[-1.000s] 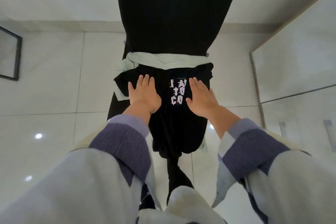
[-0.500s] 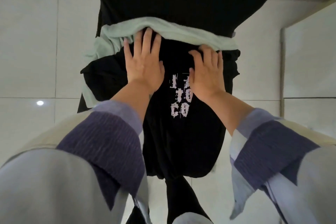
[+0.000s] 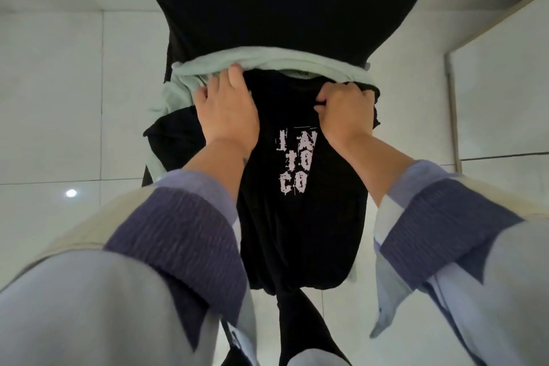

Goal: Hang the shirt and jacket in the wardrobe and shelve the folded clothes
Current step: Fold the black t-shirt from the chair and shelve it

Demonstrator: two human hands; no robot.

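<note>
White tiled floor, black printed shirt lengthwise, collar away, both hands gripping collar

A domestic room is suggested, most likely a bedroom or dressing area. The floor is laid with large, glossy white tiles, in which a ceiling light is reflected as a bright spot. At the right, tall pale flat panels are seen, divided by a thin horizontal seam; these are probably wardrobe doors, though too little of them is shown for certainty. Everyday clothing is piled in the middle: a black printed shirt over a pale green garment.
</note>
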